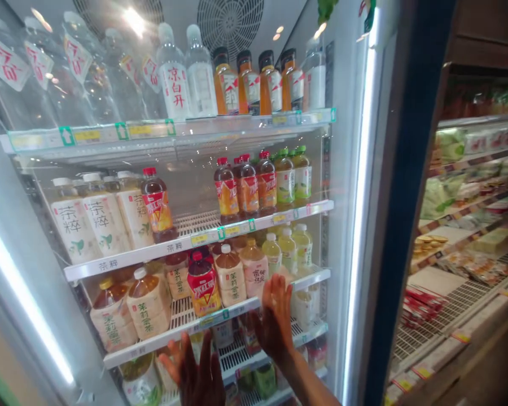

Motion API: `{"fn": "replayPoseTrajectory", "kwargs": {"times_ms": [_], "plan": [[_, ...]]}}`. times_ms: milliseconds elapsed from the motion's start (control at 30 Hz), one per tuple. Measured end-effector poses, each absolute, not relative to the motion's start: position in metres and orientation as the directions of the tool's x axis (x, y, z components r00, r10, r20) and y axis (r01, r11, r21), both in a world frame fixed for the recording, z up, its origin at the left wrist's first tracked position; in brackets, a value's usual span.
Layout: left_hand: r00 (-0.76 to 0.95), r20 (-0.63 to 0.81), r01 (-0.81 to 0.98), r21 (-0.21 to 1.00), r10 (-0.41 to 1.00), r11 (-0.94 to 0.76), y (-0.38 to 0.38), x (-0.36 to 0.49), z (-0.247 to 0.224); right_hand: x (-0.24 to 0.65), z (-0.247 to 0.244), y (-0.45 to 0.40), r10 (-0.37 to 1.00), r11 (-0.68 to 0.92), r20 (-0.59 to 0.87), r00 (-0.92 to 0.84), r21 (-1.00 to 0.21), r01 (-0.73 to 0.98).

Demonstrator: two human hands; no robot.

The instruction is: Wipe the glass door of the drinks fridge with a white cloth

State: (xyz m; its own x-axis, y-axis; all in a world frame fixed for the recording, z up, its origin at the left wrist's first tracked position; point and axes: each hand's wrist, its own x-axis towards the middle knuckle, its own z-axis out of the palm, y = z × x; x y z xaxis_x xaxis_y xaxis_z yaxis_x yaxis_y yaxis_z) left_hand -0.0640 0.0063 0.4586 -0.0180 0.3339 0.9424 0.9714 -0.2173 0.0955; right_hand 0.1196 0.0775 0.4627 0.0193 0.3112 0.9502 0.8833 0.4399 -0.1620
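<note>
My left hand (pixel 198 372) is at the bottom of the view, fingers spread, just below the white lower shelf edge (pixel 182 338) of a glass-fronted drinks cooler. My right hand (pixel 274 318) is open too, its fingers rising past that edge near plastic bottles of pale tea (pixel 254 268). Neither hand holds anything. Bottles of jasmine tea (pixel 149 307) and a red-labelled iced tea bottle (pixel 204 285) stand on the shelf between my hands and the left side. I cannot tell whether my hands touch the glass or the bottles.
Higher cooler shelves hold water, orange-capped juice and tea bottles (pixel 248 189). A dark door frame (pixel 400 197) stands upright to the right. Beyond it, an open chilled display (pixel 461 270) holds packaged foods on wire shelves.
</note>
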Motion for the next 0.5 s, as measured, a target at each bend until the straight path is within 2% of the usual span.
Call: {"fn": "replayPoseTrajectory", "kwargs": {"times_ms": [200, 300, 400, 500], "plan": [[-0.046, 0.950, 0.978, 0.105, 0.309, -0.178, 0.021, -0.007, 0.458, 0.160, 0.409, 0.072, 0.290, 0.472, 0.952, -0.104, -0.047, 0.881], [-0.055, 0.948, 0.981, 0.109, 0.313, -0.159, 0.028, 0.015, 0.458, 0.194, 0.434, 0.086, 0.267, 0.466, 0.961, -0.076, -0.059, 0.883], [-0.066, 0.944, 0.982, 0.118, 0.322, -0.146, 0.034, 0.039, 0.461, 0.228, 0.474, 0.103, 0.269, 0.464, 0.963, 0.018, -0.146, 0.874], [-0.066, 0.948, 0.981, 0.119, 0.311, -0.153, 0.039, 0.062, 0.463, 0.248, 0.455, 0.101, 0.281, 0.490, 0.960, -0.008, -0.137, 0.861]]}}
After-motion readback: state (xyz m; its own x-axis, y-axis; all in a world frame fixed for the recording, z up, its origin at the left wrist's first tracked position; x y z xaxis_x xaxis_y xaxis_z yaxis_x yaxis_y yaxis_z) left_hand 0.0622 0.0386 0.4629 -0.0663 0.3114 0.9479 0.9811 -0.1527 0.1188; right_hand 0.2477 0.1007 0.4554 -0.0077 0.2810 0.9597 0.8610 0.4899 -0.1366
